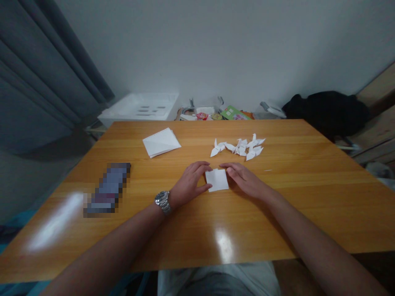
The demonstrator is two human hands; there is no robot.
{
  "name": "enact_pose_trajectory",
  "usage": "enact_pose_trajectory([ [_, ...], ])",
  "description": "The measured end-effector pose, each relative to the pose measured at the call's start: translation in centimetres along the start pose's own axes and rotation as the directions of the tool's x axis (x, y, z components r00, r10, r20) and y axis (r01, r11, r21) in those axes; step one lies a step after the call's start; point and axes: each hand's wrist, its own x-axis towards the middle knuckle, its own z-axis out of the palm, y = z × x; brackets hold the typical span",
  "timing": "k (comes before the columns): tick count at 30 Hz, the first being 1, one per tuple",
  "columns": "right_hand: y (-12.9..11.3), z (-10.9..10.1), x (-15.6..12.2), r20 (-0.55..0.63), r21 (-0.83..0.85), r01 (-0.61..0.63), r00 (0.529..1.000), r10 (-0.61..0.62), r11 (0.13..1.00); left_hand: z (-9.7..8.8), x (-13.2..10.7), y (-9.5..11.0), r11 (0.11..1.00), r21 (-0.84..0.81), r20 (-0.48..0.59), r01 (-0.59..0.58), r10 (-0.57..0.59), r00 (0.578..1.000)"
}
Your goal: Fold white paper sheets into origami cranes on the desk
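A small square of folded white paper [217,180] lies on the wooden table in front of me. My left hand [191,183] holds its left side, with the thumb at the lower left corner and the fingertips by the upper left corner. On the other side, my right hand [243,179] rests with fingers stretched towards the top edge and the thumb close to the upper right corner. Whether the right fingertips press on the paper is hard to see. Beyond my hands sit several folded white paper figures [242,147] with pointed tips, grouped together.
A stack of white paper sheets [162,142] lies at the back left of the table [191,238]. A blurred-out phone-like object [108,188] is on the left. A thin white sliver [268,170] lies right of my hands. Behind the table stand a white tray [138,115] and assorted items.
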Motion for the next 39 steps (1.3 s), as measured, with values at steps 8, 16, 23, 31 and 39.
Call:
enact_pose_trajectory([
  [8, 0.5, 0.0, 0.1, 0.098, -0.171, 0.112, 0.991, -0.096, 0.979, -1.0, 0.2, 0.0, 0.970, -0.194, -0.041, 0.144, -0.155, 0.987],
  [16, 1.8, 0.2, 0.1, 0.107, -0.197, 0.189, 0.979, -0.171, 0.962, -1.1, -0.3, -0.7, 1.000, 0.002, 0.113, 0.024, -0.024, 0.993],
  [23, 1.6, 0.3, 0.1, 0.064, -0.188, 0.175, 0.984, -0.166, 0.967, -0.9, -0.6, -0.7, 0.988, 0.124, 0.170, -0.090, 0.068, 0.983],
  [31, 1.1, 0.4, 0.4, -0.040, -0.145, 0.193, 0.979, -0.200, 0.970, -0.5, -0.6, 0.0, 0.932, 0.352, 0.196, -0.079, 0.009, 0.981],
  [39, -0.5, 0.1, -0.1, 0.081, -0.174, 0.305, 0.952, -0.295, 0.936, -0.8, -0.5, 0.9, 0.878, 0.478, 0.083, 0.021, -0.069, 0.994],
])
